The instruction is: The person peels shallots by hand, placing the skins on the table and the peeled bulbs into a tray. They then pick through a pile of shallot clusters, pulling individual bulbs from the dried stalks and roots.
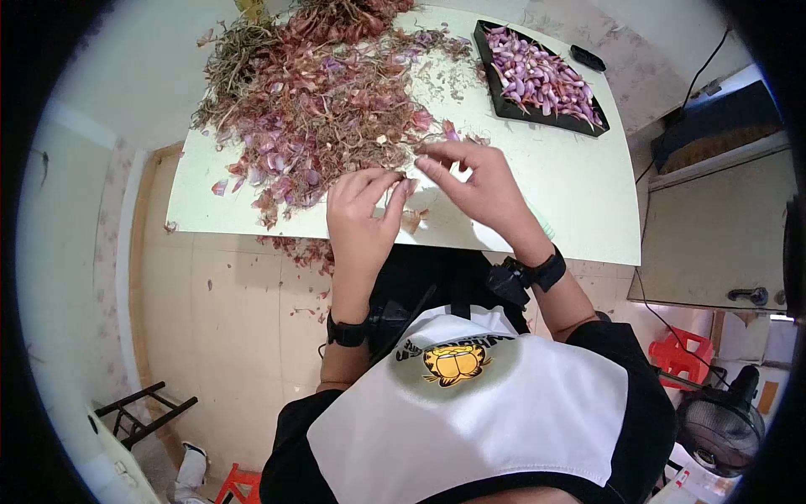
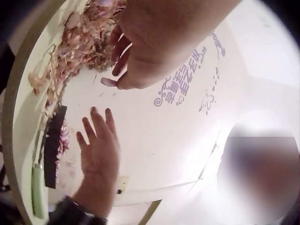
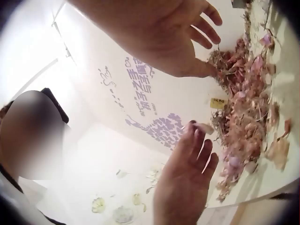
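My left hand [image 1: 361, 218] pinches a small pale shallot between thumb and fingertips, over the near edge of the peelings; in the right wrist view the shallot [image 3: 204, 128] pokes out from the fingertips of the left hand [image 3: 182, 180]. Just to the right, my right hand [image 1: 483, 193] is held apart from it, fingers loosely extended and nothing seen in them. The left wrist view shows the right hand [image 2: 101, 152] with its fingers spread. Dry skins and roots [image 1: 336, 101] form a large heap beyond the left hand.
A black tray [image 1: 537, 119] of peeled purple shallots stands at the back right of the white table [image 1: 588, 210], with a dark object [image 1: 588, 58] beside it. Unpeeled bunches [image 1: 344, 17] lie at the back. A green-handled tool [image 2: 40, 192] rests near the table edge. Skins litter the floor.
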{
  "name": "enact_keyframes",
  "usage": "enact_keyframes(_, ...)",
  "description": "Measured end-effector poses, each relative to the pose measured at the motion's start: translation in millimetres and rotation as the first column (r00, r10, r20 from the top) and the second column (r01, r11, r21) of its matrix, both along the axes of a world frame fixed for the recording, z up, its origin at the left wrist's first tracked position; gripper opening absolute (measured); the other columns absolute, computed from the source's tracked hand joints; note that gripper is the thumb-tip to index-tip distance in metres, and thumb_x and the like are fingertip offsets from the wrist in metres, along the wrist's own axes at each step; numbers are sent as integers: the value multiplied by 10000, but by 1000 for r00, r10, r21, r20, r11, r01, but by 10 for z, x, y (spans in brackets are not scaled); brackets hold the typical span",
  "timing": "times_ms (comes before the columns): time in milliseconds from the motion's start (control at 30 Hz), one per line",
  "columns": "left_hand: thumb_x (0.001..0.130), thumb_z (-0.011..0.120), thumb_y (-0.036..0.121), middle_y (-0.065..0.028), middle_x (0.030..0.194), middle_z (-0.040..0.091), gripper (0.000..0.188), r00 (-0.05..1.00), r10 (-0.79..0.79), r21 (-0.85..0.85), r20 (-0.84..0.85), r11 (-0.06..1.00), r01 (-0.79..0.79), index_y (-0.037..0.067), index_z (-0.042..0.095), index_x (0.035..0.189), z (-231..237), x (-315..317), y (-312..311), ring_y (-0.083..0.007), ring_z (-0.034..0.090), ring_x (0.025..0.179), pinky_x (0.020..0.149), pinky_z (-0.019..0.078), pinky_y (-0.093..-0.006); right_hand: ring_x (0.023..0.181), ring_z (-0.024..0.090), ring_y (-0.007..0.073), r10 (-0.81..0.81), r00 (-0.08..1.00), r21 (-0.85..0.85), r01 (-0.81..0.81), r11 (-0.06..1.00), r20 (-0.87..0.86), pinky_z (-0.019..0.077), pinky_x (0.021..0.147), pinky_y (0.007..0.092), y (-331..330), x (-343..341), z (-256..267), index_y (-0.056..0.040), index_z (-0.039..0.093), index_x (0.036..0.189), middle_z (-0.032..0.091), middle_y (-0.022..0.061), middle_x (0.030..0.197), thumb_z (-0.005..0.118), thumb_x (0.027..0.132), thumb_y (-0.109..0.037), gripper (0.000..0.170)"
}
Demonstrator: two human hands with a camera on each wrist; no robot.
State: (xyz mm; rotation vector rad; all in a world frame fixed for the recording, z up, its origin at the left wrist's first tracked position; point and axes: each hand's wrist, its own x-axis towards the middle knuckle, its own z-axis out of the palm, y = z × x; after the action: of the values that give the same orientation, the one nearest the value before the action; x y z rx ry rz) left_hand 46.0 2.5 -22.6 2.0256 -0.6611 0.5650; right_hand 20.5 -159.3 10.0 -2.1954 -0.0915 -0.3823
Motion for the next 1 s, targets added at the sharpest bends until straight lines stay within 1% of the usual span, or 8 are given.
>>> enact_keyframes(100, 673, 680, 112, -75, 793, 612, 122, 986, -137, 170, 95, 978, 120, 29, 634, 752, -15, 52, 23, -232, 562, 775, 705, 408, -343, 644, 579, 239, 125, 991, -78, -128, 989, -35, 455, 584, 318, 89, -40, 58, -19, 642, 837, 600, 122, 695, 649, 754, -211, 210)
enact_keyframes(367, 651, 713, 146, -71, 819, 615, 208, 988, -152, 38, -18, 987, 153, 46, 630, 814, -19, 152, -129, -241, 556, 778, 730, 400, -343, 643, 580, 248, 115, 993, 64, -113, 992, -30, 459, 562, 311, -74, 28, 51, -9, 628, 823, 594, 129, 711, 610, 764, -89, 101)
enact_keyframes(567, 682, 704, 229, -117, 947, 584, 358, 963, -231, 290, -140, 920, 262, 41, 589, 964, 94, 180, -64, -281, 520, 881, 793, 375, -384, 721, 626, 192, -407, 908, -138, 418, 898, 97, 478, 636, 272, -1089, 162, 407, 20, 622, 881, 637, 130, 798, 612, 785, -105, 158)
enact_keyframes(667, 681, 694, 274, -93, 1034, 535, 382, 883, -449, 421, -138, 780, 463, 65, 590, 983, -39, 162, -94, -277, 463, 974, 843, 334, -423, 743, 618, 190, -492, 839, -214, 538, 815, 234, 477, 650, 284, -1462, 156, 482, 20, 625, 858, 635, 132, 820, 633, 774, -120, 164)
enact_keyframes(767, 693, 677, 288, -98, 1052, 520, 403, 897, -441, 545, 22, 757, 359, 71, 581, 1019, -249, 210, -153, -277, 451, 1001, 854, 327, -431, 801, 606, 194, -386, 833, -337, 523, 783, 397, 476, 666, 299, -1548, 110, 601, 12, 632, 831, 632, 129, 889, 639, 772, -133, 157)
enact_keyframes(833, 706, 663, 286, -100, 1067, 509, 420, 918, -396, 582, 39, 755, 301, 72, 567, 1055, -279, 277, -153, -278, 432, 1034, 875, 308, -434, 867, 592, 214, -380, 890, -318, 447, 836, 253, 474, 695, 311, -1514, 26, 658, 5, 636, 798, 619, 119, 978, 638, 772, -137, 144)
enact_keyframes(900, 705, 663, 305, -105, 1087, 501, 445, 987, -137, 590, 86, 805, 60, 63, 560, 1064, -238, 385, -124, -282, 416, 1059, 899, 280, -442, 909, 585, 228, -376, 901, -238, 423, 874, 217, 469, 745, 312, -1560, -10, 643, -14, 657, 829, 605, 115, 1038, 633, 772, -124, 127)
enact_keyframes(1000, 691, 689, 278, -98, 1056, 514, 434, 979, 78, 554, 189, 815, -171, 43, 570, 1036, -10, 555, 19, -272, 420, 1042, 897, 265, -447, 1002, 552, 236, -334, 896, -363, 427, 828, 292, 439, 850, 314, -1535, -71, 721, -89, 506, 1211, 557, 146, 1131, 604, 786, -90, 437)
